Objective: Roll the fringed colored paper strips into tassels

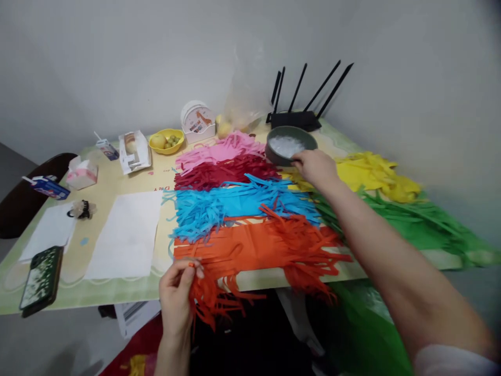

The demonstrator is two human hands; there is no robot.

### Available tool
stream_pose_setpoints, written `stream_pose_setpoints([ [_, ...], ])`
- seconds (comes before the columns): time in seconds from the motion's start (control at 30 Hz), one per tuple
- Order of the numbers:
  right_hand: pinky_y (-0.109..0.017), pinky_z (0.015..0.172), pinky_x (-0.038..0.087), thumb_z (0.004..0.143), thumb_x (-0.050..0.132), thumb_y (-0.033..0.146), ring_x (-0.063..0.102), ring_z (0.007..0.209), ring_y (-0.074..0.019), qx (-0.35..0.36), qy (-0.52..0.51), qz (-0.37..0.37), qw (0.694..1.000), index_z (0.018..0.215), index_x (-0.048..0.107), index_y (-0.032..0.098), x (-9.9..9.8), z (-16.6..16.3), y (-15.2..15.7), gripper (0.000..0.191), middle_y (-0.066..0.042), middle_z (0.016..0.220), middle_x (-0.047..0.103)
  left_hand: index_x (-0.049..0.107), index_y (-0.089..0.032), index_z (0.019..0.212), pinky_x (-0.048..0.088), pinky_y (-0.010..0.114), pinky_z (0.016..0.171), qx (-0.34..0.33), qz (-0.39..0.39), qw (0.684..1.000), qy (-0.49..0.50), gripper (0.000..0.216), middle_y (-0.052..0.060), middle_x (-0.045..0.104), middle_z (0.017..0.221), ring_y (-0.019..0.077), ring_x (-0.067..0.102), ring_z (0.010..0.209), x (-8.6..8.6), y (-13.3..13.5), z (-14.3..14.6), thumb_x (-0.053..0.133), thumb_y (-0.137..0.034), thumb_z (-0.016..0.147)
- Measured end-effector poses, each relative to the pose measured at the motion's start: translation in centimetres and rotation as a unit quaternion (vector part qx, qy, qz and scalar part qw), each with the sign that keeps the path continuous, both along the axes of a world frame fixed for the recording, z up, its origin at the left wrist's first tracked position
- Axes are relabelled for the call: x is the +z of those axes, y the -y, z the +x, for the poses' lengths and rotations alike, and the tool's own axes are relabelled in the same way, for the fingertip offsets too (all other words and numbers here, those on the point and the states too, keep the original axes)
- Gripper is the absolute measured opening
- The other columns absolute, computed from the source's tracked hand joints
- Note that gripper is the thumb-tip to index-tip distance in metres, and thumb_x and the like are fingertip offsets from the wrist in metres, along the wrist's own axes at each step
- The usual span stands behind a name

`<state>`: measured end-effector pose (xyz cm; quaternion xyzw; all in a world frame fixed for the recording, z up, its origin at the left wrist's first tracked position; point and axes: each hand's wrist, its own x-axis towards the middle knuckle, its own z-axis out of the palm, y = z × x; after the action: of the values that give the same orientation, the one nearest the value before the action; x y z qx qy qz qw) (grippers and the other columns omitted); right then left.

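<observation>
My left hand (180, 287) is at the table's near edge, thumb and fingertips pinched on a strip of the fringed orange paper (250, 248). More orange strips hang below that hand over the edge. My right hand (318, 168) reaches to the near right rim of a dark green bowl (279, 156), its fingers bent together there. The bowl contains something whitish and translucent. What those fingertips hold, if anything, is hidden. Beyond the orange paper lie fringed blue paper (235, 201), dark red paper (225, 175) and pink paper (223, 151).
Yellow paper (360, 175) and green paper (415, 224) lie on the right. A black router (295, 120) stands behind the bowl. Leftward are white sheets (124, 235), a phone (41, 279), a hair clip (82, 210), drink cartons (49, 187) and a yellow fruit dish (166, 149).
</observation>
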<state>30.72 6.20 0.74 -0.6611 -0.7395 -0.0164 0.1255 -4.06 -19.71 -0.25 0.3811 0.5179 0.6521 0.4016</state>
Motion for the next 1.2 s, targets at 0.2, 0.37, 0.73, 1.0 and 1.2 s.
stream_pose_setpoints([
  [0.2,-0.035,0.078,0.043,0.094,0.051,0.028,0.060,0.092,-0.0278,0.026,0.037,0.015,0.999,0.107,0.073,0.017,-0.1,1.5,9.0,0.028,-0.013,0.100,0.072,0.071,-0.018,0.074,0.054,0.026,0.081,-0.066,-0.055,0.996,-0.025,0.019,0.000,0.065,0.063,0.0141,0.064,0.071,-1.3,-0.2,1.1,0.073,-0.035,0.081],
  [0.37,-0.035,0.077,0.044,0.095,0.046,0.025,0.059,0.085,-0.0254,0.040,0.051,0.048,0.997,0.103,0.074,0.016,-2.1,3.8,15.4,0.030,-0.011,0.095,0.072,0.070,-0.018,0.073,0.052,0.024,0.080,-0.113,-0.061,0.991,-0.042,0.019,0.000,0.065,0.065,0.0134,0.063,0.072,-1.9,-0.9,2.2,0.071,-0.035,0.082],
  [0.73,-0.031,0.069,0.042,0.095,0.048,0.023,0.061,0.089,-0.0252,0.012,0.066,-0.011,0.998,0.100,0.074,0.018,-0.8,0.4,14.7,0.027,-0.012,0.094,0.073,0.067,-0.014,0.069,0.049,0.023,0.060,-0.193,-0.128,0.969,-0.090,0.032,0.003,0.065,0.063,0.0135,0.059,0.060,-4.3,-2.7,4.9,0.070,-0.044,0.078],
  [1.0,-0.030,0.083,0.046,0.094,0.049,0.028,0.067,0.100,-0.0247,-0.028,-0.002,-0.072,0.997,0.111,0.074,0.014,0.3,2.6,9.1,0.032,-0.014,0.112,0.073,0.067,-0.014,0.069,0.049,0.023,0.058,-0.203,-0.129,0.965,-0.102,0.032,0.003,0.064,0.063,0.0137,0.059,0.059,-4.2,-2.7,4.8,0.070,-0.045,0.077],
  [1.2,-0.025,0.072,0.044,0.082,0.063,0.018,0.069,0.085,-0.0202,0.001,0.006,-0.142,0.990,0.089,0.078,0.015,-1.8,1.5,5.2,0.017,-0.011,0.093,0.077,0.066,-0.014,0.068,0.048,0.023,0.060,-0.200,-0.118,0.969,-0.086,0.032,0.003,0.063,0.062,0.0133,0.058,0.060,-4.2,-2.4,4.9,0.070,-0.045,0.077],
])
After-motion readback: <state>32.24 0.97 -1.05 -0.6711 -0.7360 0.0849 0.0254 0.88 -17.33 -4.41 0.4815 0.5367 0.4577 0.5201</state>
